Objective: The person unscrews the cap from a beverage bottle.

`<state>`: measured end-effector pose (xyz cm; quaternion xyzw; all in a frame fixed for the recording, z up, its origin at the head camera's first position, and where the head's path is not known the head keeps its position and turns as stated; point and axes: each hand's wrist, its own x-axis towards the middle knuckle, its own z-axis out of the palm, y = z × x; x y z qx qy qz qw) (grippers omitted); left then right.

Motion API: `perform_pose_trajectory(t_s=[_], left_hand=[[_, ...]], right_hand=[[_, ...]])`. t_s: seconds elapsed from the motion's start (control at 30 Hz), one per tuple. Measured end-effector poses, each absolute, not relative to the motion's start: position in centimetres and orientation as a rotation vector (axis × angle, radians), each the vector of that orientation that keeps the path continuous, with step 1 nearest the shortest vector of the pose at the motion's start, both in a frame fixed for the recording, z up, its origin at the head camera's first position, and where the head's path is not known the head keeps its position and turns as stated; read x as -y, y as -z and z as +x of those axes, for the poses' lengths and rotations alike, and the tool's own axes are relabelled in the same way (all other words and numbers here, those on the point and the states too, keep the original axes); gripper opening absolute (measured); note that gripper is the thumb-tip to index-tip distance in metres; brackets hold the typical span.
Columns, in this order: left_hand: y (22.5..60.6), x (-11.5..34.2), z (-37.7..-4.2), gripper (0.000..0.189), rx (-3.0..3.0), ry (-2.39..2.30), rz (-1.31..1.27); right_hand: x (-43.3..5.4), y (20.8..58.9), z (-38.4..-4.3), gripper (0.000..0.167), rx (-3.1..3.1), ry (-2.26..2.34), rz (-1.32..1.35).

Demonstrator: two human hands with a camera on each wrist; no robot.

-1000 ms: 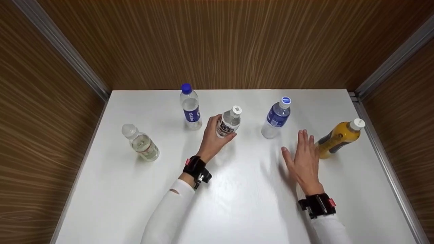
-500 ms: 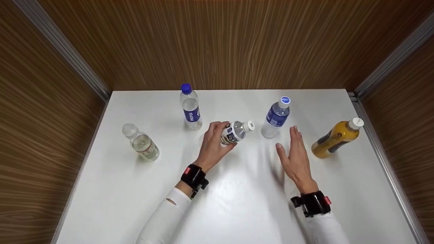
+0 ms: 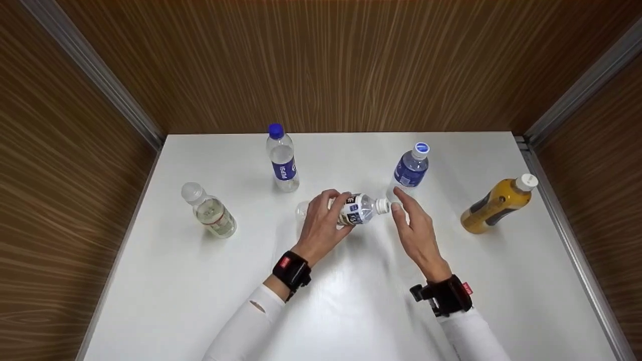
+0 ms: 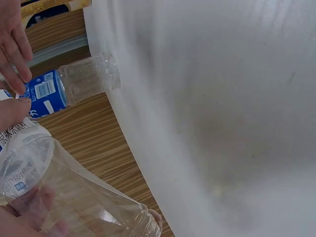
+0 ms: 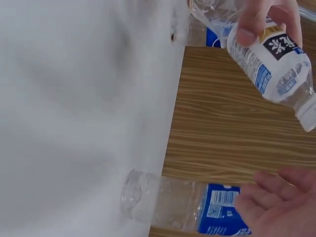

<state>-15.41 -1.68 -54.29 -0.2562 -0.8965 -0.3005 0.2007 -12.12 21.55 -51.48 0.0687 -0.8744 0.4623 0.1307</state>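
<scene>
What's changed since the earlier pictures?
The white-labelled bottle, still gripped by the left hand, has tipped sideways, cap pointing right. The right hand moved left from beside the yellow bottle towards that cap. The Pepsi bottle, blue-labelled bottle, far-left bottle and yellow bottle stayed put.

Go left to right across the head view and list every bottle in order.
Bottle of pale liquid, Pepsi bottle, white-labelled bottle gripped by the left hand, bottle with a white-and-blue cap, orange bottle.
</scene>
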Motion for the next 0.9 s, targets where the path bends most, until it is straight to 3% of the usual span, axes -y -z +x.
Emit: perform_pose_trajectory(t_s=[0.27, 0.67, 0.9], left_hand=[[54.3, 1.4, -15.1, 0.072, 2.53, 0.797, -0.724], [54.3, 1.0, -14.8, 0.074, 2.537, 0.769, -0.764], [53.9, 1.4, -15.0, 0.074, 2.563, 0.796, -0.913]], right_hand=[[-19.9, 50.4, -12.2, 0.03, 2.492, -1.291, 0.22], [-19.2, 50.2, -12.6, 0.021, 2.46, -1.151, 0.106], [-19.2, 49.9, -12.5, 0.016, 2.376, -1.159, 0.191]])
